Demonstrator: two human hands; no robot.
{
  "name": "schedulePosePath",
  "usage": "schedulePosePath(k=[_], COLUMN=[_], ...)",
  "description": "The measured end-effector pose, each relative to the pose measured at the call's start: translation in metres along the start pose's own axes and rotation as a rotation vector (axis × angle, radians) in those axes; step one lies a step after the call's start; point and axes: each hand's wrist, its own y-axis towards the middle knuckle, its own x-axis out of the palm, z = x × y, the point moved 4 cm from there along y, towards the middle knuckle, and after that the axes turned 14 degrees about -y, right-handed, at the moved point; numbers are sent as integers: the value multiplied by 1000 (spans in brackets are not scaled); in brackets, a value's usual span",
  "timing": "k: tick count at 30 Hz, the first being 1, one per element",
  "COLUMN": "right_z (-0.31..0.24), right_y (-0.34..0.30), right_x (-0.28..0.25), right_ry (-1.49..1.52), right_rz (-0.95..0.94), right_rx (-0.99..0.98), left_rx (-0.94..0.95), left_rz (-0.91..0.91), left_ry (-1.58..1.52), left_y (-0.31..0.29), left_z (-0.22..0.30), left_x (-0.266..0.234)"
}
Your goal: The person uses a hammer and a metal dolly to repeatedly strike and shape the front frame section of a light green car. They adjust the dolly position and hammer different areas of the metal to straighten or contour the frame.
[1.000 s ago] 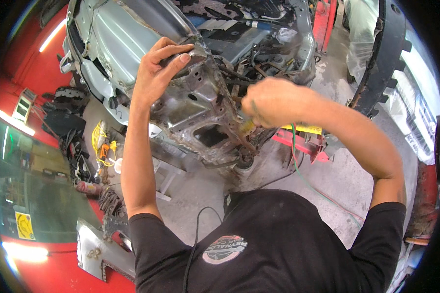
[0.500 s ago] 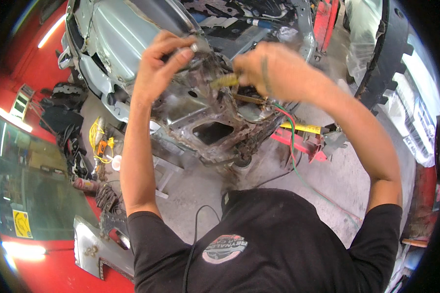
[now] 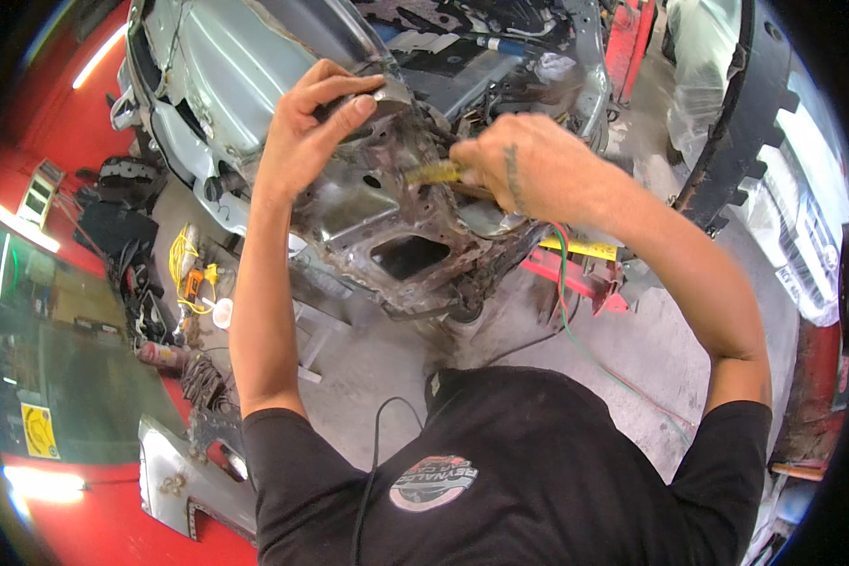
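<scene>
A stripped car body [image 3: 344,209] of bare, stained sheet metal lies in front of me. My left hand [image 3: 313,118] pinches a metal edge [image 3: 387,98] near its middle between thumb and fingers. To the right, my right hand [image 3: 514,156] is closed around a short yellow tool [image 3: 432,174] that points left, low over the rusty metal. The tool's far end is blurred, so its exact kind does not show. Just nearer to me, the panel has a large dark opening [image 3: 412,256].
Red and green hoses [image 3: 564,269] run down to the right, by a red stand with a yellow bar [image 3: 585,249]. A grey fender [image 3: 170,486] leans at lower left. A yellow cord [image 3: 185,269] and dark parts lie on the floor left. Plastic sheeting [image 3: 703,85] hangs at right.
My right hand has moved slightly down, with the yellow tool still in it. My left hand stays at nearly the same place on the metal.
</scene>
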Motion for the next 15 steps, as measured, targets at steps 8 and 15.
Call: schedulePosePath(k=[8,15], right_z=[3,-11], right_y=[3,-20], right_x=[6,30], right_ry=[-22,131], right_rz=[-97,-315], right_rx=[-26,-122], left_rx=[33,13], left_rz=[-23,-23], left_ry=[88,60], left_y=[-2,0], left_z=[-1,0], left_x=[-1,2])
